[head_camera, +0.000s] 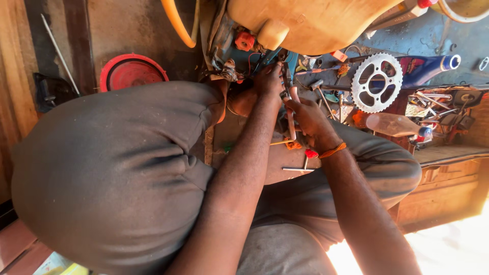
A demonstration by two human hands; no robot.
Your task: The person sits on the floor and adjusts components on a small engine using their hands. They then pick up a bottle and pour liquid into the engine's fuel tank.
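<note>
My left hand point(269, 79) is at 12 o'clock, on the engine block point(249, 51) under the tank point(305, 23). My right hand point(311, 122) is just beside it at 1 o'clock, on a slim metal tool point(290, 109). Sprocket point(377, 82) lies at 2 o'clock, with the bottle point(397, 125) below it. Round lid point(132, 72) at 10 o'clock. T-wrench point(300, 167) between my knees.

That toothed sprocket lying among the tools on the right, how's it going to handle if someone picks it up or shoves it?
The sprocket looks like pale metal, so probably stiff and fairly heavy for its size. It lies flat, so a push would likely slide it rather than roll it, catching on the loose tools around it. Its pointed teeth and cutouts should give a sure, if prickly, grip.
</note>
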